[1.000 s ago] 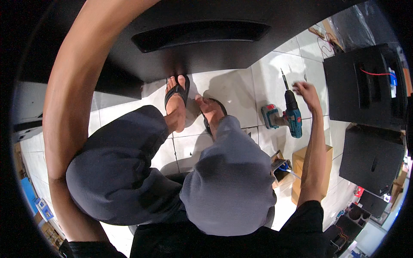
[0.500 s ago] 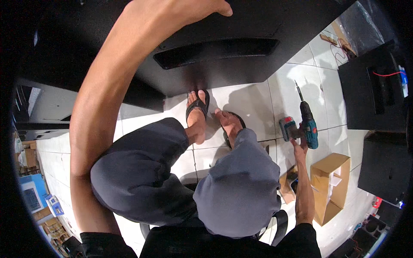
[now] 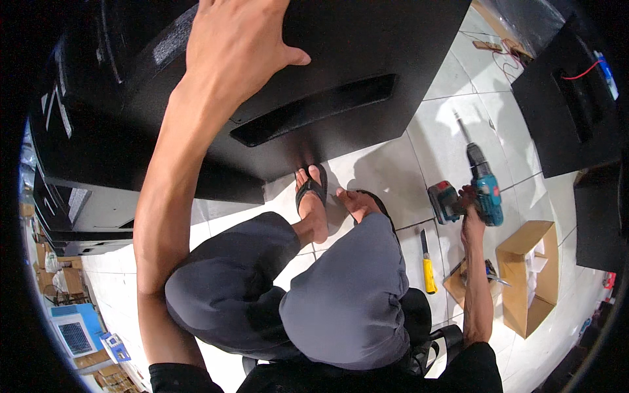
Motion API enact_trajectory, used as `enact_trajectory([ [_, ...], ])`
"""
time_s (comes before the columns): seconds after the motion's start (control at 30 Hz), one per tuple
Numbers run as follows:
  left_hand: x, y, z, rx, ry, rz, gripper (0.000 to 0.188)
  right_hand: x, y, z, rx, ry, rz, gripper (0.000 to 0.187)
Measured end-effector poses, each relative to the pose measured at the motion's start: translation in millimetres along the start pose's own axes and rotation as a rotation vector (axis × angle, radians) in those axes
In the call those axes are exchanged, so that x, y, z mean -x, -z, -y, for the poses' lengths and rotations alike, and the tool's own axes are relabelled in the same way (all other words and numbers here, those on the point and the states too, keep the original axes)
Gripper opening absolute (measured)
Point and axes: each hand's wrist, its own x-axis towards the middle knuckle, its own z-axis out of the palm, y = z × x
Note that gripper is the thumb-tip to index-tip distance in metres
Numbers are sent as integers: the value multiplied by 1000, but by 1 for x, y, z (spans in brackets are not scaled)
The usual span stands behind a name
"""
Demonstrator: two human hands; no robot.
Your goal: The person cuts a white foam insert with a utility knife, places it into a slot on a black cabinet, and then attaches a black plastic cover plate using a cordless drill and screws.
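My left hand point(image 3: 239, 49) lies on the upper part of a big black cabinet point(image 3: 367, 39), thumb stretched out to the side; the tips of its other fingers are cut off by the top edge. Below that hand, a long curved slot point(image 3: 314, 111) is cut into the cabinet's face. On my right, a teal and black cordless drill point(image 3: 488, 196) is gripped by its handle in my right hand point(image 3: 470, 213). Its long bit points away from me, apart from the cabinet, above the tiled floor.
A knife with a yellow handle point(image 3: 429, 276) lies on the floor beside my right knee. An open cardboard box point(image 3: 511, 281) stands right of my forearm. Further right is another black cabinet point(image 3: 550, 85) with a red wire on it. Boxes, one blue point(image 3: 90, 318), are at far left.
My left hand shows more fully, lower and further left in the picture. The drill sits slightly further right, still held. My right knee has shifted left, and the yellow-handled knife is now visible.
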Motion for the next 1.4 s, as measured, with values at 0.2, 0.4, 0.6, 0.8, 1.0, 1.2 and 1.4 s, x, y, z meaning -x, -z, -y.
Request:
enact_trajectory([
  [0.2, -5, 3, -7, 47, 48, 117, 100, 54, -38, 106, 138, 310, 42, 76],
  [0.4, -5, 3, -4, -21, 66, 150, 102, 94, -59, 140, 745, 289, 290, 68],
  [0.6, -8, 4, -9, 29, 71, 159, 103, 85, -104, 138, 911, 158, 313, 62],
  [0.8, -8, 6, -12, 40, 73, 147, 102, 72, -120, 134, 922, 198, 240, 61],
  [1.0, -8, 5, -10, 26, 79, 173, 101, 70, -123, 134, 939, 203, 220, 61],
  [1.2, -8, 4, -8, 27, 82, 167, 101, 64, -128, 136, 934, 219, 209, 61],
  [1.4, -7, 4, -8, 24, 93, 181, 101, 60, -132, 137, 933, 228, 201, 61],
])
